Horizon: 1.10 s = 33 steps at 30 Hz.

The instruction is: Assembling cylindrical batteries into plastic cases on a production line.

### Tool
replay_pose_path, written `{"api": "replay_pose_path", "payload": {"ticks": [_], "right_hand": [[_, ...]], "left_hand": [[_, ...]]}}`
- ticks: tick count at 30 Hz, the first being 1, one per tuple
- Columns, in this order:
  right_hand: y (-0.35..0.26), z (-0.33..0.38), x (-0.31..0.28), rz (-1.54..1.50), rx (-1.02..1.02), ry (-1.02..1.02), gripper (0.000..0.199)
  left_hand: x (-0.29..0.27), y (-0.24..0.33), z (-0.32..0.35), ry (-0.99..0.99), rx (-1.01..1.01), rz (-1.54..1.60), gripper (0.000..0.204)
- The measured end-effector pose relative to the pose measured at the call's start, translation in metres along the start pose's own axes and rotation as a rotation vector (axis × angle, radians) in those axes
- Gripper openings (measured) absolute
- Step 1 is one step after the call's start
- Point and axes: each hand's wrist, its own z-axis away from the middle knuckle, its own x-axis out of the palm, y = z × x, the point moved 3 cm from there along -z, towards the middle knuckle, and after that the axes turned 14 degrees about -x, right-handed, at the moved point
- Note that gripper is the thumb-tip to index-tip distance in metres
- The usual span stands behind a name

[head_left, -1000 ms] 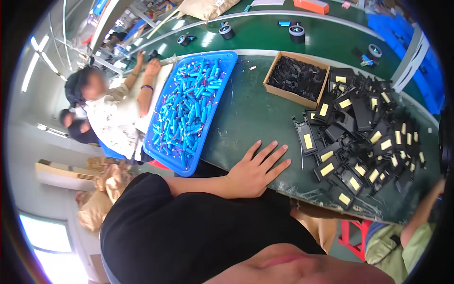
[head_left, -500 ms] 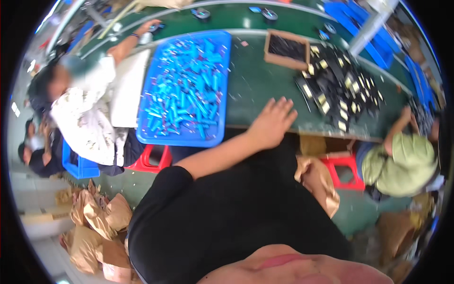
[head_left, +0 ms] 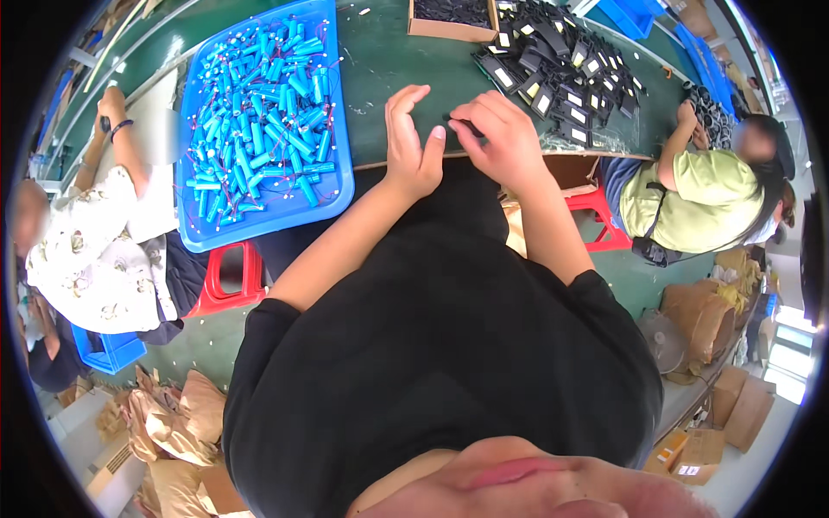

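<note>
My left hand (head_left: 411, 142) rests on the near edge of the green table (head_left: 389, 60), fingers up and slightly apart, holding nothing. My right hand (head_left: 503, 142) is beside it, fingers curled around a small black part (head_left: 462, 123) pinched at the fingertips. A heap of black casings with yellow labels (head_left: 561, 65) lies just beyond my right hand. A blue tray (head_left: 332, 186) full of blue cylindrical cells (head_left: 259, 112) sits to the left of my left hand.
A brown cardboard box (head_left: 449, 22) of black parts stands at the table's far side. A person in a patterned white top (head_left: 95, 250) sits at left, another in a green shirt (head_left: 691, 198) at right. Red stools (head_left: 229, 289) and brown paper bags (head_left: 173, 414) crowd the floor.
The view has swung so the table sits nearer the top. My right hand has come in and taken hold of a small black part; my left hand has lifted its fingers off the table.
</note>
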Motion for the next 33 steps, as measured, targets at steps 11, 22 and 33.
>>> {"api": "replay_pose_path", "payload": {"ticks": [11,22,33], "right_hand": [[0.037,0.035,0.022,-0.029,0.295,0.092,0.026],[0.061,0.056,0.037,0.348,0.774,-0.287,0.024],[0.069,0.063,0.032,0.305,0.789,-0.249,0.026]], "left_hand": [[0.006,0.015,-0.01,-0.054,-0.137,-0.483,0.046],[0.012,0.023,-0.007,-0.228,-0.074,-0.786,0.045],[-0.003,0.024,-0.017,-0.267,-0.126,-1.011,0.063]]}}
